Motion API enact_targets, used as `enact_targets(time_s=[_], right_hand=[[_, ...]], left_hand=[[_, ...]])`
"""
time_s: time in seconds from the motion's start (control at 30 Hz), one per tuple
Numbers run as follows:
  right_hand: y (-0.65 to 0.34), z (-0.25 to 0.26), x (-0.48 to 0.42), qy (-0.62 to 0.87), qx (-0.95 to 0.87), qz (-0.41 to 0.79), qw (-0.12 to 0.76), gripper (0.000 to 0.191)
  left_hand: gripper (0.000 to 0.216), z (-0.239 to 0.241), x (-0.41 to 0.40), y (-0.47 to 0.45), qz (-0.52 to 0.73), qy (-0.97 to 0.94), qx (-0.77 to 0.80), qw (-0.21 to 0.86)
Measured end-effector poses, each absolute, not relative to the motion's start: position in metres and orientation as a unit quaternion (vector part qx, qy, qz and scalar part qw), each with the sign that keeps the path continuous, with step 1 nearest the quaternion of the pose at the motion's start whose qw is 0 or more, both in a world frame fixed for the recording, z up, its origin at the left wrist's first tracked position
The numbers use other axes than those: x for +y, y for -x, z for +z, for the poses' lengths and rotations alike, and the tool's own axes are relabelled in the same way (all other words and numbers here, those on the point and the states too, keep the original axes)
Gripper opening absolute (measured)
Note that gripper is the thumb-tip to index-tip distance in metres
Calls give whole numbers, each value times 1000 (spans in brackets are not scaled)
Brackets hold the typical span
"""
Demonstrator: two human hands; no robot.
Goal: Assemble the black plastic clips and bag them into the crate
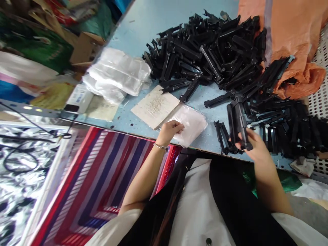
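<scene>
Your right hand [252, 141] holds black plastic parts [238, 118]; your left hand [170, 131], fingers pinched narrow, lies over clear plastic bags [192, 123]

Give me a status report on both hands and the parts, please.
Left hand curled over plastic bags. Right hand holding black parts. Loose parts between hands, nearer the right.

White sleeves [115, 227] and a silvery bracelet [160, 146] are worn.
</scene>
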State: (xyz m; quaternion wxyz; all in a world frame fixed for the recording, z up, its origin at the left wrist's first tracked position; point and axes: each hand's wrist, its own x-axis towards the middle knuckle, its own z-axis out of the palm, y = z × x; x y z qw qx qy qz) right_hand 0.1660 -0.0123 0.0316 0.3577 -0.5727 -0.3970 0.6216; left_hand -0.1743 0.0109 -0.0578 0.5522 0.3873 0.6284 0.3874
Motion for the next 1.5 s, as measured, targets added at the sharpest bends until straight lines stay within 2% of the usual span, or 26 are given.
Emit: enact_targets(time_s=[0.07,0.2,0.33,0.47,0.6,0.73,0.8,0.9,0.97,1.07,1.17,1.23,1.27,1.33,1.37,1.43,1.5], right_hand=[[-128,23,-27,502,-350,718,332,39],[-69,-4,-47,405,-278,842,220,44],[-55,-18,-53,425,-259,832,247,34],[-54,-28,-53,393,-229,864,217,24],[-50,-42,-50,387,-180,874,233,23],[-44,-50,-44,329,-191,904,196,24],[-37,-54,-40,340,-192,894,220,29],[-28,-59,-37,415,-244,825,295,30],[-25,-58,-42,464,-320,765,310,27],[-35,-42,-54,470,-477,695,263,24],[-66,-7,-61,396,-617,653,189,28],[-95,18,-58,437,-705,537,154,35],[-109,27,-55,503,-735,434,137,37],[-131,37,-48,621,-744,241,52,42],[-139,36,-44,653,-736,181,-6,43],[-147,29,-39,666,-724,144,-110,40],[-151,18,-37,661,-721,153,-142,32]], left_hand=[[35,-56,10,174,430,-351,605,571],[38,-63,4,174,511,-336,604,511],[4,-73,-5,185,490,-466,613,408],[28,-78,-9,197,406,-603,606,322],[39,-73,-9,206,353,-661,604,273],[61,-51,-23,201,310,-747,555,197],[69,-38,-37,189,297,-786,514,171],[75,-26,-60,162,302,-832,429,179],[76,-22,-73,145,303,-851,386,189],[71,-8,-87,137,292,-859,378,184],[57,21,-107,165,288,-846,403,198],[47,36,-123,199,248,-822,455,236],[44,36,-130,218,211,-807,490,255],[41,19,-138,250,106,-776,547,295],[38,2,-138,261,38,-750,579,318],[25,-41,-131,272,-114,-672,637,361],[13,-83,-119,272,-189,-613,667,380]])
